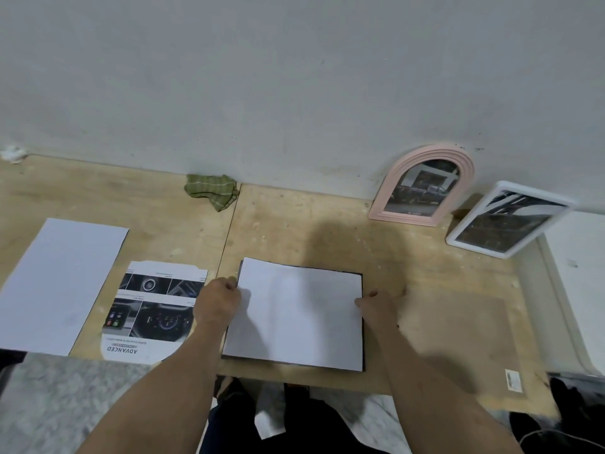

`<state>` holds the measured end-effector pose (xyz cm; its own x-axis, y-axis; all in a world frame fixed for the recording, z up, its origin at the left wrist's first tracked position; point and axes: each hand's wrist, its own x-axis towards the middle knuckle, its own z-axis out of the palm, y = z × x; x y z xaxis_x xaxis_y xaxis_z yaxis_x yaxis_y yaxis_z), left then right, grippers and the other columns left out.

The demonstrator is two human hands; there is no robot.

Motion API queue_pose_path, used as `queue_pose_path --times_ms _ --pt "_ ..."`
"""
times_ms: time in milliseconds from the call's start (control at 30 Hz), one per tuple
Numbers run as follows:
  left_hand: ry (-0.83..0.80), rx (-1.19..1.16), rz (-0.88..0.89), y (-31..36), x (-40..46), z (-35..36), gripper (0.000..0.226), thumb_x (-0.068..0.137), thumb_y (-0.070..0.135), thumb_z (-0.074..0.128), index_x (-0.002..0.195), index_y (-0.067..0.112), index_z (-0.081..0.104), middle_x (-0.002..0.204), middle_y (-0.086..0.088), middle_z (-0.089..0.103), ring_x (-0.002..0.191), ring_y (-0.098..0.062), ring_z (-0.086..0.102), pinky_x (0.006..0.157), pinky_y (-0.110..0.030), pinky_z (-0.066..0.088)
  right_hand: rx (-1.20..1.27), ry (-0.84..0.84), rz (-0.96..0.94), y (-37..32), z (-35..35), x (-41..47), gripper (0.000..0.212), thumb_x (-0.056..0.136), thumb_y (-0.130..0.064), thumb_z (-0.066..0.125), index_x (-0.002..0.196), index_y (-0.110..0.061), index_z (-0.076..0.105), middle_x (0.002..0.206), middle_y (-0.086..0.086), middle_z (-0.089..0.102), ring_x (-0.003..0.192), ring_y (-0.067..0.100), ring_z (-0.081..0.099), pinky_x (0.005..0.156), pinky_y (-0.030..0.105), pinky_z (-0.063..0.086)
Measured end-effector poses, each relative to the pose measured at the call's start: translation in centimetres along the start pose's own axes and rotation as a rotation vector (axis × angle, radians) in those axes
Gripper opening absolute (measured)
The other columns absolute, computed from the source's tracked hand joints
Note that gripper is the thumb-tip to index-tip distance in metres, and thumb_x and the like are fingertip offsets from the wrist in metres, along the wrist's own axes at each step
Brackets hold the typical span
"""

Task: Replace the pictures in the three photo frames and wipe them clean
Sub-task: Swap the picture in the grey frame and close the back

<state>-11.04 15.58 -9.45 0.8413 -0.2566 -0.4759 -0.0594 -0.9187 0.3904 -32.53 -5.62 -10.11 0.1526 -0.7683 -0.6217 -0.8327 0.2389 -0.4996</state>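
You cannot see most of the dark frame (pixel 362 322) under the white sheet (pixel 296 314): only a thin dark border shows along its edges, and the fingertips of your left hand (pixel 217 301) and right hand (pixel 376 306) are tucked out of sight at the sheet's sides. The large blank sheet (pixel 57 285) runs off the left edge of the view, and the small print on the torn car brochure (pixel 152 311) is too fine to read apart from the word "ADVANCED". The pictures in the pink arched frame (pixel 425 188) and the white frame (pixel 509 219) are too blurred and glare-streaked to make out.
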Motion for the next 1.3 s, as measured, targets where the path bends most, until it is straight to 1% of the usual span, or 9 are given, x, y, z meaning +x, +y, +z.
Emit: queue_pose_path --times_ms 100,167,233,300,467,700,967,1133,1300 --pt "0.018 0.094 0.181 0.0 1.1 0.6 0.024 0.092 0.017 0.053 0.111 0.008 0.065 0.113 -0.012 0.058 0.105 -0.034 0.056 0.081 -0.039 0.046 -0.195 0.038 -0.15 -0.4 0.2 -0.2 0.016 0.075 -0.017 0.056 0.09 -0.015 0.051 0.096 0.008 0.048 0.082 0.024 0.049 0.069 0.031 0.04" --pt "-0.03 0.221 0.36 0.4 1.6 0.8 0.043 0.09 0.02 0.059 0.132 0.011 0.057 0.134 -0.01 0.051 0.121 -0.034 0.047 0.095 -0.043 0.044 -0.42 -0.005 -0.264 -0.6 0.4 0.1 0.051 0.083 -0.024 0.056 0.132 -0.018 0.045 0.127 0.01 0.044 0.115 0.03 0.045 0.091 0.036 0.04" --pt "-0.107 0.352 0.478 1.2 2.3 1.0 0.059 0.092 0.031 0.06 0.146 0.016 0.043 0.151 -0.004 0.037 0.133 -0.029 0.038 0.104 -0.042 0.038 -0.576 -0.046 -0.34 -1.3 0.9 0.1 0.067 0.087 -0.03 0.053 0.148 -0.023 0.027 0.143 0.007 0.033 0.127 0.03 0.035 0.101 0.039 0.035" --pt "-0.155 0.423 0.507 1.9 2.8 1.1 0.065 0.092 0.039 0.057 0.15 0.019 0.036 0.157 -0.001 0.03 0.139 -0.027 0.032 0.108 -0.043 0.032 -0.675 -0.105 -0.362 -1.6 1.6 0.2 0.069 0.088 -0.034 0.051 0.15 -0.025 0.022 0.151 0.007 0.023 0.132 0.031 0.029 0.105 0.042 0.03" --pt "-0.188 0.563 0.503 1.3 3.2 1.6 0.057 0.09 0.044 0.053 0.14 0.018 0.042 0.149 -0.004 0.036 0.131 -0.028 0.038 0.102 -0.042 0.035 -0.819 -0.156 -0.324 -1.8 2.8 0.1 0.069 0.09 -0.036 0.049 0.151 -0.027 0.018 0.157 0.009 0.008 0.14 0.035 0.017 0.113 0.045 0.021" --pt "-0.186 0.638 0.583 0.5 4.2 1.8 0.071 0.096 0.051 0.045 0.153 0.015 0.024 0.156 -0.007 0.027 0.139 -0.029 0.031 0.11 -0.045 0.03 -0.834 -0.123 -0.265 -2.7 3.8 0.1 0.072 0.09 -0.039 0.05 0.152 -0.028 0.015 0.155 0.01 0.011 0.137 0.035 0.02 0.109 0.044 0.024" --pt "0.0 0.462 0.759 0.9 4.8 1.3 0.05 0.088 0.036 0.067 0.129 0.009 0.059 0.131 -0.013 0.055 0.117 -0.036 0.053 0.095 -0.05 0.042 -0.703 -0.041 -0.175 -3.3 4.5 -1.5 0.075 0.09 -0.041 0.052 0.153 -0.026 0.014 0.158 0.011 0.005 0.141 0.033 0.015 0.111 0.045 0.021" --pt "-0.035 0.436 0.788 5.0 4.1 1.7 0.04 0.094 0.031 0.06 0.127 0.01 0.061 0.125 -0.013 0.058 0.113 -0.036 0.052 0.093 -0.045 0.039 -0.615 -0.014 -0.146 -2.7 2.7 -2.4 0.07 0.09 -0.036 0.051 0.15 -0.023 0.019 0.152 0.007 0.018 0.134 0.032 0.025 0.107 0.043 0.026" --pt "-0.121 0.329 0.825 10.4 0.2 5.0 0.028 0.092 0.02 0.058 0.115 0.006 0.065 0.111 -0.015 0.062 0.1 -0.039 0.059 0.081 -0.044 0.047 -0.53 0.053 -0.122 -0.1 -2.1 -1.5 0.056 0.088 -0.028 0.051 0.14 -0.023 0.032 0.14 0.009 0.031 0.125 0.033 0.035 0.101 0.044 0.032"
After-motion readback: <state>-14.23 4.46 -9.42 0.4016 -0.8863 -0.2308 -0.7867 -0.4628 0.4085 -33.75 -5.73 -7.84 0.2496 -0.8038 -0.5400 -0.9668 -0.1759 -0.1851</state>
